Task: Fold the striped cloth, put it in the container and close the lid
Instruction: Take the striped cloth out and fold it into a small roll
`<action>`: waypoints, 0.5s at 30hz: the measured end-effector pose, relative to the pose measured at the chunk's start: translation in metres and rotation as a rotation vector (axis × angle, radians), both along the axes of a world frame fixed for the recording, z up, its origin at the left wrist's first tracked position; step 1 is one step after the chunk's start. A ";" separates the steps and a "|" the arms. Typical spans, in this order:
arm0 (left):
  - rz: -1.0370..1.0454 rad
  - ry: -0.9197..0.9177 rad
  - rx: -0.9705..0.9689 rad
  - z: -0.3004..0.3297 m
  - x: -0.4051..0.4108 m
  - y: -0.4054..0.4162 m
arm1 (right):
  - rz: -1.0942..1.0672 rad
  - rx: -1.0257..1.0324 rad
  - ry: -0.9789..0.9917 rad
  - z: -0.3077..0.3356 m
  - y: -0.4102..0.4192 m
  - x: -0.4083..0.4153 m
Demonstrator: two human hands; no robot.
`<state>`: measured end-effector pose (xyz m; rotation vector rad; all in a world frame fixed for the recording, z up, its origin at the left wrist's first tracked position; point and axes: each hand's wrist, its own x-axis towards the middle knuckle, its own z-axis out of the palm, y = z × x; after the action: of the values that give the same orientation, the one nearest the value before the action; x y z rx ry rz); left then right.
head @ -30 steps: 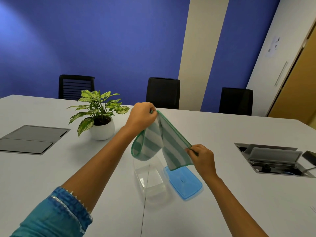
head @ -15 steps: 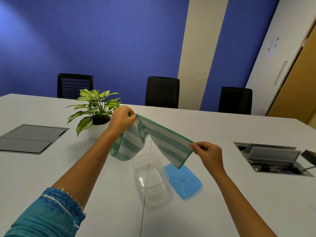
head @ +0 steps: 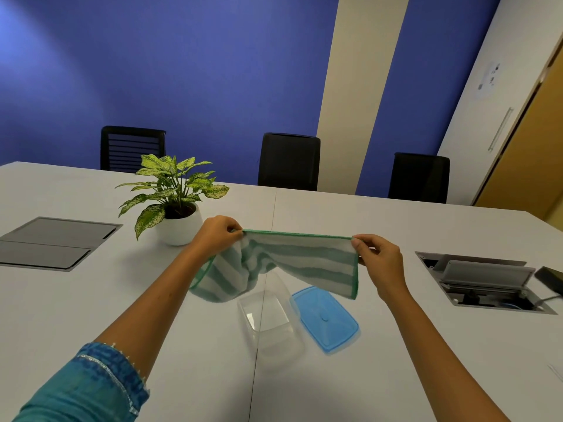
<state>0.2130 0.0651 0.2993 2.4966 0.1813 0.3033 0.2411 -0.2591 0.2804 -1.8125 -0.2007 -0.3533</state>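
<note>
Two hands hold a striped cloth (head: 292, 263) stretched in the air above a white table (head: 396, 345). The left hand (head: 217, 236) and right hand (head: 379, 258) each pinch a top corner. Below, well in from the table's edges, a clear container (head: 269, 318) sits open, its blue lid (head: 326, 318) just beside it.

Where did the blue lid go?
In the head view the blue lid lies flat on the white table, just right of the clear container, below the striped cloth held above.
</note>
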 end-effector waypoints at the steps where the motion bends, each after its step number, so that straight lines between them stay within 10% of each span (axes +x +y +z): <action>1: -0.013 0.026 -0.016 -0.003 0.000 0.001 | -0.021 0.000 0.000 0.003 0.000 0.001; 15: 0.338 -0.181 -0.253 0.002 0.000 0.042 | -0.203 -0.069 0.040 0.018 -0.016 0.016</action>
<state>0.2135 0.1068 0.3009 2.1687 0.5344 0.6029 0.2566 -0.2751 0.2989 -1.9116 -0.0004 -0.4578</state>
